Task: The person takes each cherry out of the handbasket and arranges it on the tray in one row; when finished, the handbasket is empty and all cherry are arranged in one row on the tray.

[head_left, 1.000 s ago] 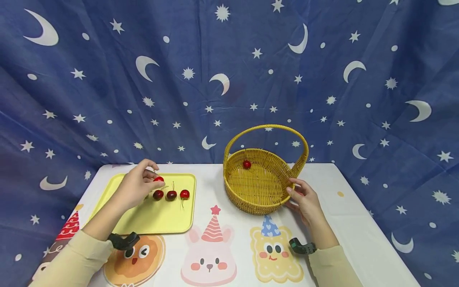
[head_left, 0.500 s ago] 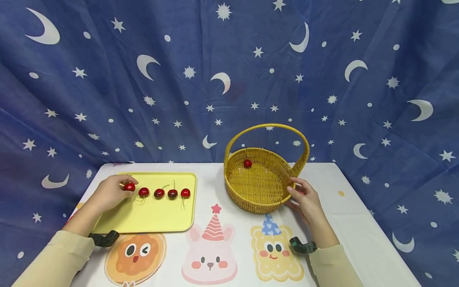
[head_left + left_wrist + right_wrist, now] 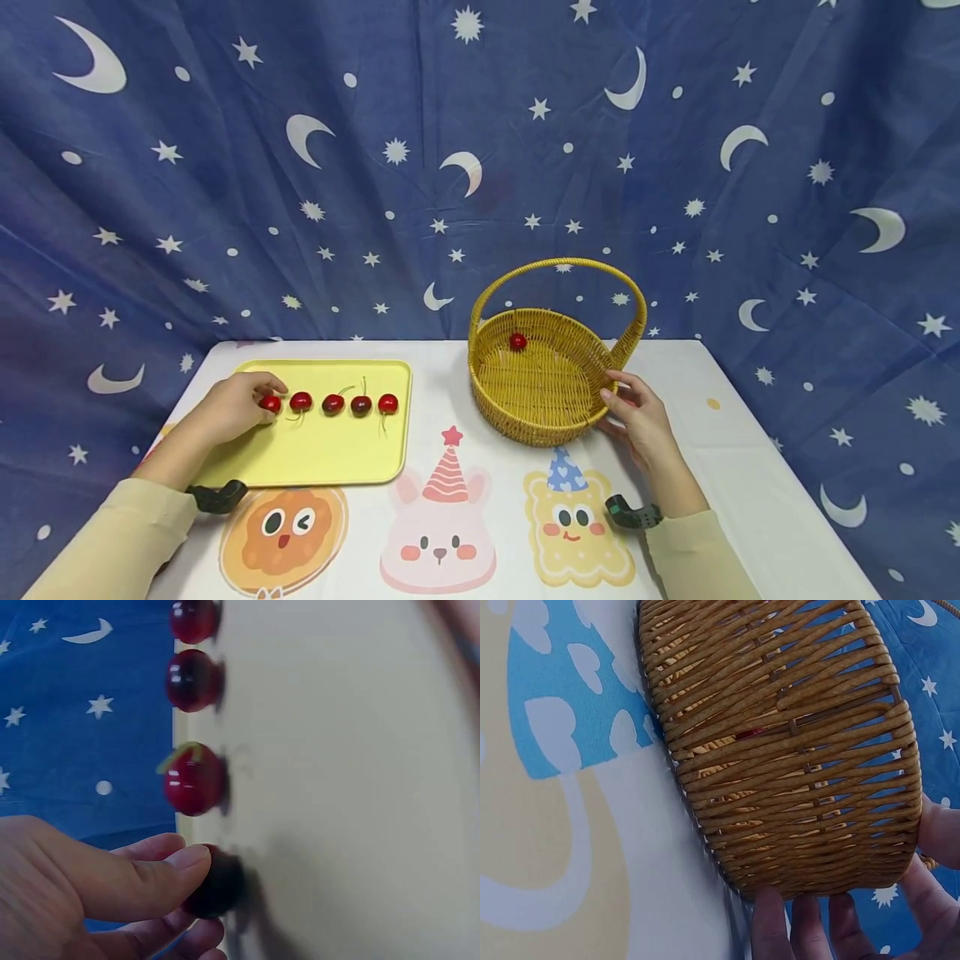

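**Mostly undone: one cherry in the basket, five on the tray**

Seen from the head camera, a person in cream sleeves sits at a table covered with a cartoon-animal cloth, a blue star-and-moon curtain behind.

The left hand [image 3: 234,406] rests on a yellow tray [image 3: 315,454]. Its thumb and fingertips [image 3: 176,862] are curled round the end cherry [image 3: 270,403], pinching it; in the left wrist view this cherry looks dark and is partly hidden behind the thumb. It seems to sit on the tray surface, though whether it is lifted at all cannot be told.

Just beyond those fingertips, four more cherries run in a row away from the hand: the nearest cherry [image 3: 301,401] is close beside the pinched one, then a dark third cherry [image 3: 333,404], a dark fourth cherry [image 3: 361,405] and a bright red far cherry [image 3: 387,403] near the tray's right edge.

The right hand [image 3: 639,421] steadies a woven wicker basket [image 3: 551,417]. Its fingers [image 3: 810,926] lie curved against the basket's outer wall, near where the arched handle joins the rim, with the thumb on the other side of the wall. Inside the basket, well away from those fingers at the far wall, lies a single basket cherry [image 3: 517,341].

As a judgement, work moving cherries between tray and basket is only one of six along, with five cherries on the tray.
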`<state>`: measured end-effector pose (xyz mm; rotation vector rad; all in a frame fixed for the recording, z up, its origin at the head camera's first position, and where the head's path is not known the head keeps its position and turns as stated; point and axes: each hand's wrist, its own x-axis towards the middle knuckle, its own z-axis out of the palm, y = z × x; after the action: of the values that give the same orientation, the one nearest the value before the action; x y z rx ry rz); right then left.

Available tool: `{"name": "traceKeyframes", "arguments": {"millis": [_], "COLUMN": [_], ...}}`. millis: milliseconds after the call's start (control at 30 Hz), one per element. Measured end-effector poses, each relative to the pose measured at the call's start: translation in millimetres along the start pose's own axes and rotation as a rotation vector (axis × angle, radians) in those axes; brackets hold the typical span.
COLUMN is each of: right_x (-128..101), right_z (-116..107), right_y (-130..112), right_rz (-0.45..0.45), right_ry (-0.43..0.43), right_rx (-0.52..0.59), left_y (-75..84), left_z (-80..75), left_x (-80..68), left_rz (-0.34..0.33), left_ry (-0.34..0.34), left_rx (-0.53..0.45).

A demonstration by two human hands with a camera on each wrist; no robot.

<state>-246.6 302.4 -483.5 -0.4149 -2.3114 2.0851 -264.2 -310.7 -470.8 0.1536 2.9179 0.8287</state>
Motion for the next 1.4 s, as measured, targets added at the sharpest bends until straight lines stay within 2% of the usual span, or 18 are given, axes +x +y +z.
{"name": "traceKeyframes", "arguments": {"millis": [167,267,367,500,600,733,833,967,1067,1233,1400], "right_x": [0.0,0.4,0.9,0.8,0.5,-0.3,-1.0,-1.2,-1.3,-0.9,0.0], "right_z": [0.9,1.1,1.1,0.7,0.0,-0.3,-0.2,-0.8,-1.4,-1.6,-0.9], "right_y": [-0.6,-0.5,0.4,1.2,1.0,0.2,0.2,0.4,0.3,0.4,1.2], "right_rz": [-0.001,-0.007,-0.014,-0.016,-0.012,-0.002,0.005,0.007,0.003,-0.004,-0.006], "right_ry": [-0.005,-0.001,0.000,0.002,0.004,0.002,-0.001,0.002,0.002,-0.010,-0.005], "right_rx": [0.006,0.002,0.001,0.004,-0.002,-0.009,-0.009,-0.010,-0.012,-0.019,-0.009], "left_y": [9.5,22.0,44.4,85.8,117.5,158.6,189.5,226.3,248.9,277.8,297.6], "left_z": [-13.0,-20.0,-22.0,-14.5,-1.2,22.4,40.6,66.5,86.2,112.9,129.3], "left_x": [-2.1,-2.6,-2.2,0.7,6.4,19.0,29.6,46.8,61.9,86.9,108.8], "left_rz": [0.044,0.076,0.103,0.155,0.209,0.311,0.381,0.440,0.457,0.434,0.376], "left_ry": [0.043,0.086,0.126,0.125,0.061,-0.075,-0.158,-0.234,-0.270,-0.278,-0.251], "left_rx": [-0.008,-0.013,-0.024,-0.102,-0.234,-0.415,-0.492,-0.537,-0.558,-0.548,-0.478]}}
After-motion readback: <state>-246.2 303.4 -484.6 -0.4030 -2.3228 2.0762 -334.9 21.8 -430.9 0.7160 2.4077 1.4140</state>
